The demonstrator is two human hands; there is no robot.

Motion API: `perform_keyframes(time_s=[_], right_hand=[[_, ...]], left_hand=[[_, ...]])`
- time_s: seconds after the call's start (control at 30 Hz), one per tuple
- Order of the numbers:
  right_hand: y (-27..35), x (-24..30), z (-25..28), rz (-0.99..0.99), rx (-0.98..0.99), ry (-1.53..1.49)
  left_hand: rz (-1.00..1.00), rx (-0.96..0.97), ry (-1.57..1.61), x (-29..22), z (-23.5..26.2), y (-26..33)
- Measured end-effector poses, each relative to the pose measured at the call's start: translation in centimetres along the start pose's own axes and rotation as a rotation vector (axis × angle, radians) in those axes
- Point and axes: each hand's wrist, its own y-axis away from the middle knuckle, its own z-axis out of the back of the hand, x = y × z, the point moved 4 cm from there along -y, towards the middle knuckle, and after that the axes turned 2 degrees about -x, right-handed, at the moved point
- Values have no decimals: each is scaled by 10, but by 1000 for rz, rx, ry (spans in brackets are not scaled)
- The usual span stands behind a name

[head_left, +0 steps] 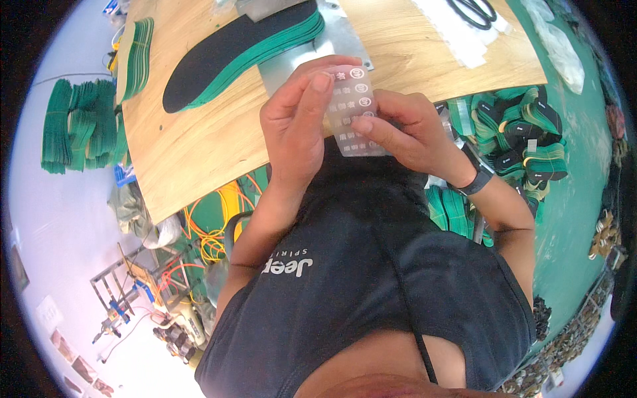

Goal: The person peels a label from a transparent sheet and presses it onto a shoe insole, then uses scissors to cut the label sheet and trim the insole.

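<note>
Pinching the upper left edge of a translucent sheet [348, 111] with the left hand [295, 109], laying the thumb across the front and tucking the fingers behind. Gripping the opposite edge lower down with the right hand [408, 129], pressing the thumb on the printed face and curling the fingers round the back, mostly out of sight. Holding the sheet upright between the two hands, in front of the body, by the near edge of a pale wood counter [179, 159]. Wearing a dark band [478, 179] on the right wrist. Facing a flat metal plate [348, 40] just beyond the hands, and a stack of black-topped green insoles [252, 56] ahead to the left. Showing, further out, another green stack [138, 60] at the left edge, black loops [474, 13] on white sheeting [458, 36] at the upper right, green bundles [79, 126] left of the counter, yellow and orange hoses [212, 232] below, and piled green and black insoles [521, 136] to the right.
</note>
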Motion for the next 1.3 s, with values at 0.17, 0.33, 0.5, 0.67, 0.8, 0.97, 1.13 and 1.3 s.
perform_keyframes(time_s=[0.17, 0.33, 0.5, 0.67, 0.8, 0.97, 1.13, 1.3], right_hand=[[-12, -1, -18, -21, -21, -53], [-28, -5, -12, -159, -125, -108], [-48, -19, -5, -328, -266, -321], [-69, -25, -18, -467, -215, -492], [-81, -31, -24, -522, -246, -585], [-92, -33, -29, -537, -302, -568], [-98, -39, -28, -579, -353, -529], [-101, -42, -30, -591, -363, -545]], left_hand=[[-46, -52, -138, -8, 21, 4], [-101, -161, -450, -41, 58, -28], [-289, 63, -1068, -90, 112, -88], [-39, 433, -1429, -57, 126, -117], [-142, 492, -1395, -44, 124, -114], [-265, 550, -1416, -42, 129, -119], [-108, 500, -1363, -33, 123, -121], [-160, 499, -1415, -32, 129, -120]])
